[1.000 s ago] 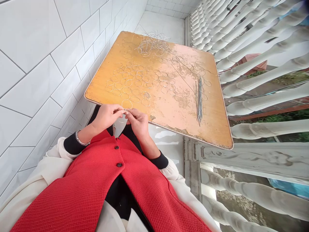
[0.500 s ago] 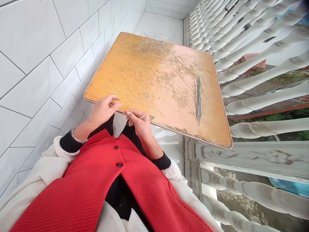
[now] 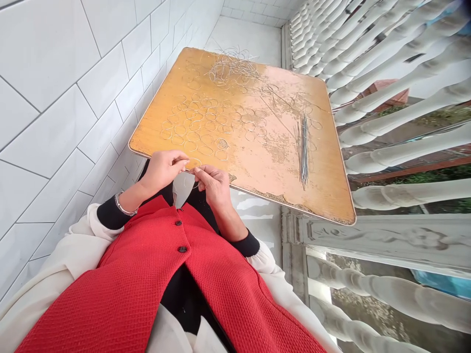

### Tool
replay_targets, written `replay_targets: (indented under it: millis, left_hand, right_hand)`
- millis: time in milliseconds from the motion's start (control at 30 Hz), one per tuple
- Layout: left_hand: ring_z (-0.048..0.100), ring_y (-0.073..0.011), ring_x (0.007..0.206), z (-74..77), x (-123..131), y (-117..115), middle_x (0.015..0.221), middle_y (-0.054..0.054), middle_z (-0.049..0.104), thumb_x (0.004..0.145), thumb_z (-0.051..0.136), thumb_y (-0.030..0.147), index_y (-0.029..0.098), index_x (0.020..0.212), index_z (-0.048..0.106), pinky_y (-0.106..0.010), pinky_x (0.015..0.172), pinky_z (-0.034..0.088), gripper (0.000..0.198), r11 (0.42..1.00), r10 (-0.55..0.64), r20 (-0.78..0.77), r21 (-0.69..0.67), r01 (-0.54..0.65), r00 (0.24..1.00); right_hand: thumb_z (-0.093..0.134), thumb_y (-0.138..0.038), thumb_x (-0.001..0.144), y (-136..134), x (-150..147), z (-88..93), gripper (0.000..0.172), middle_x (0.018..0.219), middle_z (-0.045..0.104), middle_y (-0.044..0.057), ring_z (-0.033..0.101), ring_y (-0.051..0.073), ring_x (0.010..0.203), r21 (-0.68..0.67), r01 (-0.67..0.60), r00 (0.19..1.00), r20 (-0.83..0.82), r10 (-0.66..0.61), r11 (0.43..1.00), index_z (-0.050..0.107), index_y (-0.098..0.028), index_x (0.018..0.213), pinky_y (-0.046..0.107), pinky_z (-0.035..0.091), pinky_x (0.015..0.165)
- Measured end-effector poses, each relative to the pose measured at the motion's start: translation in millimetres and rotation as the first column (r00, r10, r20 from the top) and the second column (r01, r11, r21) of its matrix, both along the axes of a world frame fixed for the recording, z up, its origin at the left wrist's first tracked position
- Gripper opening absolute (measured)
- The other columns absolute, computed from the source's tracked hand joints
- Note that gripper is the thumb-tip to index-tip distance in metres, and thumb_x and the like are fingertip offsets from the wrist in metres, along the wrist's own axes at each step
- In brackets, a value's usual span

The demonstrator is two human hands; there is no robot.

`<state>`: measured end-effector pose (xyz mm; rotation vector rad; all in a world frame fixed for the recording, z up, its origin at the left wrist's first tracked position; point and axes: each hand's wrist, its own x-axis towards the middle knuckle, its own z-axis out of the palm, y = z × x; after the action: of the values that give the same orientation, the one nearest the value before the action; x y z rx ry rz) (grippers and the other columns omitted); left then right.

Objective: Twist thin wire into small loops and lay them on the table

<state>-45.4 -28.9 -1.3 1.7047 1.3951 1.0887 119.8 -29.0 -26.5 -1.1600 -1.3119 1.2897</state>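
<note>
Close to the near edge of the worn wooden table (image 3: 253, 162), my two hands almost meet. My right hand (image 3: 213, 184) pinches a thin, curved piece of wire (image 3: 185, 183) between thumb and fingertips. Part of that wire hangs in a bow below the table edge. My left hand (image 3: 164, 169) has its thumb and fingertips pressed together at the same wire, just left of the right fingertips; the exact contact is too fine to make out. Beyond the hands, many wire rings (image 3: 206, 125) lie spread over the left and middle of the tabletop.
A tangled heap of wire (image 3: 233, 68) sits at the table's far edge. Toward the right lies a bundle of straight wires (image 3: 303, 152), with loose wires (image 3: 279, 98) behind it. A white tiled wall (image 3: 59, 122) flanks the left, a white balustrade (image 3: 401, 193) the right.
My left thumb and fingers, spread apart before, have closed together and shifted slightly right toward the right fingertips. My right hand keeps its pinch on the wire, nearly still.
</note>
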Motion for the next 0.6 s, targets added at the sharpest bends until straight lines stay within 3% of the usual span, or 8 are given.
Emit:
replay_targets:
  millis: [167, 267, 467, 600]
  left_hand:
    - [0.059, -0.011, 0.062, -1.0, 0, 1, 0.068, -0.001, 0.068, 0.083, 0.061, 0.024, 0.017, 0.08, 0.071, -0.024, 0.063, 0.049, 0.013, 0.998, 0.048, 0.003, 0.037, -0.048, 0.999]
    - [0.059, -0.0103, 0.061, -2.2, 5, 1, 0.067, 0.0, 0.067, 0.083, 0.062, 0.025, 0.017, 0.081, 0.071, -0.023, 0.062, 0.049, 0.012, 0.998, 0.059, 0.081, 0.02, -0.061, 0.995]
    - [0.061, -0.0088, 0.061, -3.3, 6, 2, 0.071, -0.002, 0.069, 0.085, 0.066, 0.032, 0.014, 0.088, 0.069, -0.02, 0.058, 0.049, 0.018, 0.979, 0.075, 0.388, -0.205, 0.006, 0.918]
    - [0.065, -0.0098, 0.068, -6.4, -5, -3, 0.079, -0.006, 0.071, 0.088, 0.065, 0.041, 0.013, 0.093, 0.07, -0.018, 0.057, 0.05, 0.029, 0.958, 0.073, 0.443, -0.28, 0.061, 0.894]
  right_hand:
    - [0.068, -0.04, 0.078, 0, 0, 1.2, 0.025, 0.057, 0.054, -0.004, 0.038, 0.006, 0.043, -0.003, -0.021, 0.999, -0.035, 0.021, 1.0, 0.066, -0.019, 0.064, 0.023, 0.033, 0.045]
    - [0.069, -0.04, 0.078, 0, -1, 1.3, 0.029, 0.057, 0.054, -0.003, 0.04, 0.006, 0.043, 0.004, -0.031, 0.996, -0.078, 0.031, 1.0, 0.064, -0.019, 0.059, 0.023, 0.034, 0.047]
    - [0.071, -0.048, 0.075, -1, -2, 0.6, 0.033, 0.057, 0.057, -0.003, 0.042, 0.006, 0.042, -0.04, -0.028, 0.993, -0.112, 0.023, 0.999, 0.064, -0.02, 0.061, 0.024, 0.036, 0.046]
    - [0.074, -0.052, 0.073, -2, -3, -1.8, 0.035, 0.057, 0.058, -0.003, 0.044, 0.007, 0.043, -0.044, -0.001, 0.993, -0.118, -0.004, 0.999, 0.066, -0.02, 0.063, 0.024, 0.041, 0.049]
